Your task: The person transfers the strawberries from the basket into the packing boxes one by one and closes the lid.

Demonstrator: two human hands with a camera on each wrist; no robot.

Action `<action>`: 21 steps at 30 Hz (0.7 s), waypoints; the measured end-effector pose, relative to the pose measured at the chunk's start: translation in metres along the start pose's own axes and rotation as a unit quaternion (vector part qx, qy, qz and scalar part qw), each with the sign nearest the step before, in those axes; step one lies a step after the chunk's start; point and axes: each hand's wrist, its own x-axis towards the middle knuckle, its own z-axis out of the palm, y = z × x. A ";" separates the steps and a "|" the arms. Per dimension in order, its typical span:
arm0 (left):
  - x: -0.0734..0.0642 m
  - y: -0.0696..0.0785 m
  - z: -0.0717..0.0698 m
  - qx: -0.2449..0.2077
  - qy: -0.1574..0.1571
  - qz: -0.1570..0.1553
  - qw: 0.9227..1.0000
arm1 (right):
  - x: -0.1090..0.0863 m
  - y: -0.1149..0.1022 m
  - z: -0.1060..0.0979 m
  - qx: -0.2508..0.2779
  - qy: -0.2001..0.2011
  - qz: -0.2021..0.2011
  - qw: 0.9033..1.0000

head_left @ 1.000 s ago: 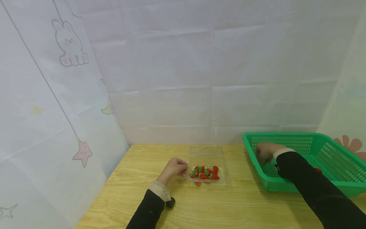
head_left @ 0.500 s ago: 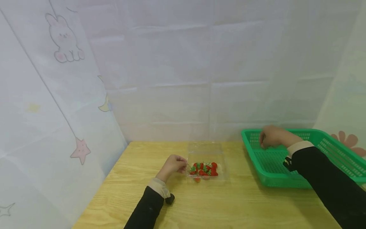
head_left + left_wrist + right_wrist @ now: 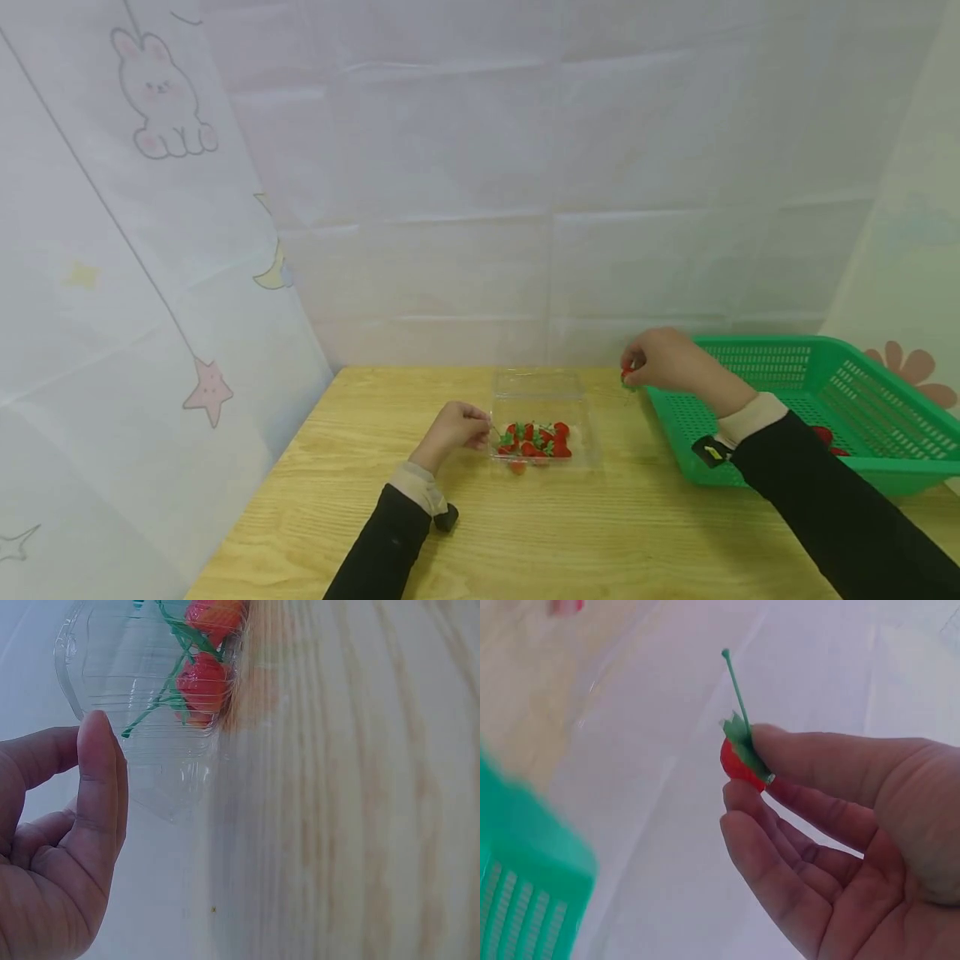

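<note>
My right hand pinches a strawberry with a green leafy cap and a long stem between thumb and fingertips. It is raised over the left rim of the green basket. On the table stands a clear plastic box, its lid folded back, with several red strawberries inside. At the box's left side, my left hand pinches the edge between thumb and fingers. In the left wrist view, strawberries and their green stems show through the clear wall.
More strawberries lie in the basket, partly hidden behind my right sleeve. The basket stands at the right of the wooden table. A pale printed sheet hangs behind and at the sides.
My right hand has risen out of the basket and moved left past its rim with a strawberry. The left hand stays at the box. The head view has shifted slightly.
</note>
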 end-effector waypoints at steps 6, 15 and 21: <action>-0.011 0.012 0.002 0.003 0.000 0.012 1.000 | 0.016 -0.014 0.037 0.009 0.014 -0.016 1.000; -0.001 0.000 0.002 0.001 0.001 0.009 1.000 | 0.033 -0.031 0.092 -0.015 0.011 0.018 1.000; 0.000 0.000 0.003 -0.003 0.001 0.009 1.000 | 0.043 -0.027 0.119 -0.032 0.008 0.027 0.999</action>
